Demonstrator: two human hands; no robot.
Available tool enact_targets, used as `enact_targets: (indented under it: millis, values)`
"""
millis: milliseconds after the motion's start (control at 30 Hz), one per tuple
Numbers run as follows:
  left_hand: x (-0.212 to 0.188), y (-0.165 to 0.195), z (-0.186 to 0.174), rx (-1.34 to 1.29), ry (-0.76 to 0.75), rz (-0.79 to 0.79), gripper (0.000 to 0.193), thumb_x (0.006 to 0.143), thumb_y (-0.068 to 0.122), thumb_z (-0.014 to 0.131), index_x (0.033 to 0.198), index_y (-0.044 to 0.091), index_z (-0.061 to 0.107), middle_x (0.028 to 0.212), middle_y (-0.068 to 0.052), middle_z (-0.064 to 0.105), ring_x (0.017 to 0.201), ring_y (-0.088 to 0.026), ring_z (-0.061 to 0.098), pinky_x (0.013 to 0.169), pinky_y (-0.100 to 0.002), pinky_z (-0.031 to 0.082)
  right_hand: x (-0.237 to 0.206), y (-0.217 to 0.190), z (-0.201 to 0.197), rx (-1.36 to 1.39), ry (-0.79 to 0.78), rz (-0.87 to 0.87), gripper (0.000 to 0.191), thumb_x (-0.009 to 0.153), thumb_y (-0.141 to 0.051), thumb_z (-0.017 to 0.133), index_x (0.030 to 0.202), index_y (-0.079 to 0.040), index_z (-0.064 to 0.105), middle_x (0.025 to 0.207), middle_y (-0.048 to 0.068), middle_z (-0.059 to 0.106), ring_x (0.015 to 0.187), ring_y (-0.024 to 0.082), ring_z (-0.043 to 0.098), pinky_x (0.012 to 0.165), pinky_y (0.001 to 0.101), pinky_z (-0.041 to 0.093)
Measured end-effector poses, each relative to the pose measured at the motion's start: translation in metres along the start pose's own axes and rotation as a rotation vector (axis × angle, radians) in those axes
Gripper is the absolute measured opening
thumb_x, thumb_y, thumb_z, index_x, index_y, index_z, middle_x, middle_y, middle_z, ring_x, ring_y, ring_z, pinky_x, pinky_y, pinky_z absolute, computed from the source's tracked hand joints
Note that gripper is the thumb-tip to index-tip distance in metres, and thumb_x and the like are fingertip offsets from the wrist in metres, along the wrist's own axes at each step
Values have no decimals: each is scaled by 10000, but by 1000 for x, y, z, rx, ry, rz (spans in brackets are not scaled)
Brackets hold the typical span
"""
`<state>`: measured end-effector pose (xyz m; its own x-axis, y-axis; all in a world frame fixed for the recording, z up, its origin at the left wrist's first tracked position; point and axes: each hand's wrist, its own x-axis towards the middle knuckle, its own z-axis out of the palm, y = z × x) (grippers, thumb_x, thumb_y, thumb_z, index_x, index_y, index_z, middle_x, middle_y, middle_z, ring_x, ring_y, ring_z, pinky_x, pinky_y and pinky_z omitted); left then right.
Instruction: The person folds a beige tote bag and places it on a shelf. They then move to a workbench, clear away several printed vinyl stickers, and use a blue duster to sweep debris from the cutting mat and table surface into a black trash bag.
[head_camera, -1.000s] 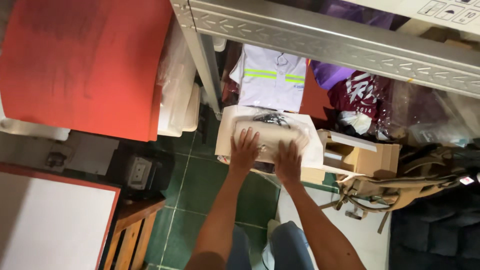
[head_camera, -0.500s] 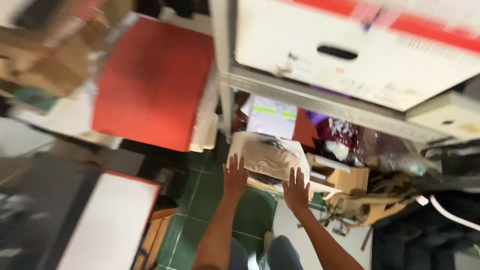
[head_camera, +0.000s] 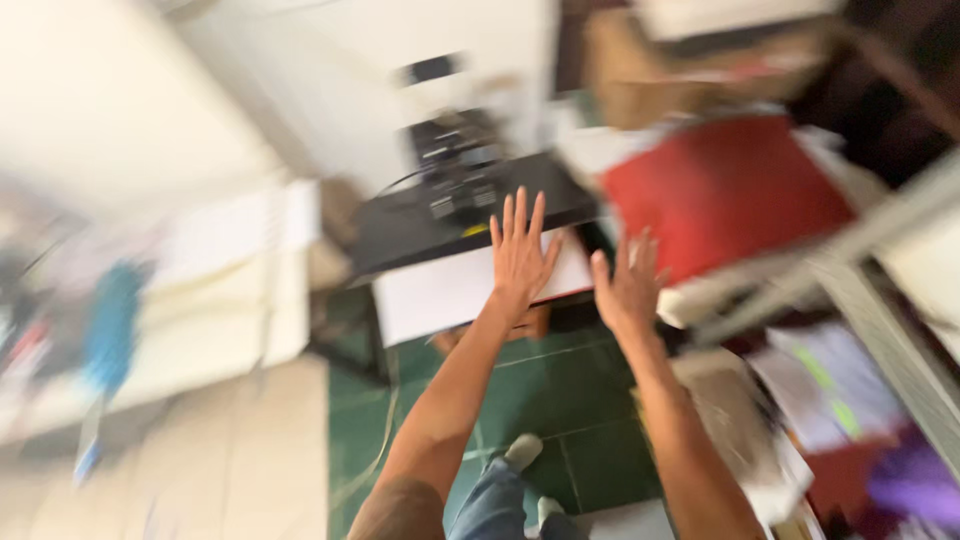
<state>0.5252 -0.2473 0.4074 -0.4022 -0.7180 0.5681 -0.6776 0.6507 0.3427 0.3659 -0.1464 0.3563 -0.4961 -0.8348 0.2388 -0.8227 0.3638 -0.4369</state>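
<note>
Heavily blurred throughout, so little fine detail to trust. In the middle of the frame, raised flat, the left hand (head_camera: 520, 250): fingers straight and fanned apart, back toward the camera, gripping nothing. Just to the right of it and slightly lower, the right hand (head_camera: 628, 285): likewise open, fingers loosely spread, nothing held. Behind the left hand, seen from above, a white panel (head_camera: 440, 295) with a thin red edge, lying centre frame below a black tabletop (head_camera: 440, 225) cluttered with dark gear too smeared to name. Impossible to tell whether touching the panel or hovering above it. Near the right hand, toward the upper right, a red board (head_camera: 725, 190) beside a grey metal shelf rail (head_camera: 850, 290), close to the fingertips but apart from them as far as can be judged. At the lower right, a package in a clear bag (head_camera: 735, 425) next to folded cloth, well apart from both hands. Underneath, along the bottom centre, green floor tiles (head_camera: 560, 390), blue jeans and a pale shoe (head_camera: 522, 450). At the far left, only pale shapes and a blue smear (head_camera: 110, 310), unreadable. Judging by the empty palms: between holds, reaching toward the panel rather than carrying anything. As for a next move, calls for settling the view, bringing both open hands onto the panel's edges and closing round them from either side, minding the red board's corner close by the right hand.
</note>
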Motion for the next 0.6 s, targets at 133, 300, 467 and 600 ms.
enact_targets:
  millis: [133, 300, 467, 600]
  values:
    - [-74, -92, -169, 265, 171, -262, 781, 988, 514, 585, 1621, 160, 294, 1682, -180, 252, 1549, -411, 244, 1223, -631, 214, -36, -163, -12, 199, -130, -303, 841, 985, -593, 503, 1649, -150, 239, 1710, 223, 122, 1571, 427, 136, 1176, 725, 84]
    - [-213, -173, -378, 543, 415, -536, 811, 982, 566, 593, 1620, 172, 286, 1675, -167, 268, 1545, -406, 247, 1228, -651, 214, -151, -369, -6, 339, -292, -688, 855, 1000, -609, 508, 1656, -137, 227, 1707, 231, 121, 1562, 437, 138, 1192, 716, 46]
    - [-395, -202, -534, 787, 528, -837, 813, 966, 581, 580, 1611, 172, 299, 1672, -173, 279, 1545, -396, 251, 1218, -646, 230, -318, -524, 15, 459, -420, -1034, 854, 1000, -616, 516, 1649, -132, 247, 1710, 226, 144, 1577, 414, 161, 1195, 715, 53]
    - [-527, -227, -581, 864, 551, -1080, 826, 960, 598, 564, 1610, 162, 300, 1665, -168, 283, 1541, -397, 251, 1210, -647, 231, -430, -604, 66, 534, -513, -1205, 848, 1002, -615, 519, 1660, -150, 255, 1712, 216, 165, 1572, 411, 173, 1211, 711, 49]
